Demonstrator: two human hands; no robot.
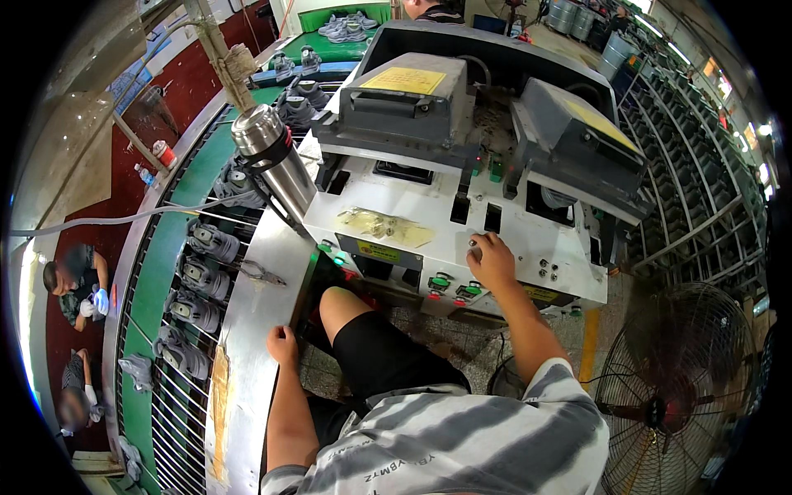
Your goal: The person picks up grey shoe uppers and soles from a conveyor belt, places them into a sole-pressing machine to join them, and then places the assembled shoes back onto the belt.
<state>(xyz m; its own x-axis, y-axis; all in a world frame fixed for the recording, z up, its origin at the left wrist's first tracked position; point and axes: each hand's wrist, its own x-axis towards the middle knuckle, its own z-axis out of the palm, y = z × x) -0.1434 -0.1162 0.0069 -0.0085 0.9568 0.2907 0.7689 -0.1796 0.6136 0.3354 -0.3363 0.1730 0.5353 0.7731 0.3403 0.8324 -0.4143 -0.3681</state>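
My right hand (493, 259) rests on the white top panel (437, 194) of a two-station machine, its fingers curled at a small metal knob (473, 243). My left hand (282, 345) is closed in a fist at the edge of a metal ledge (256, 330), with nothing visible in it. Pliers (262, 274) lie on that ledge, beyond my left hand. A steel thermos flask (274, 161) stands beside the machine. Two dark grey hoods, the left hood (404, 99) and the right hood (577, 132), sit raised above the panel. Green and red buttons (441, 282) line the front.
On the left, several grey shoes (206, 276) sit on a roller conveyor with a green belt (153, 330). Two people (78, 285) are beyond it; another person (433, 11) is behind the machine. A large fan (672, 396) stands at right, before a dark rack (701, 173).
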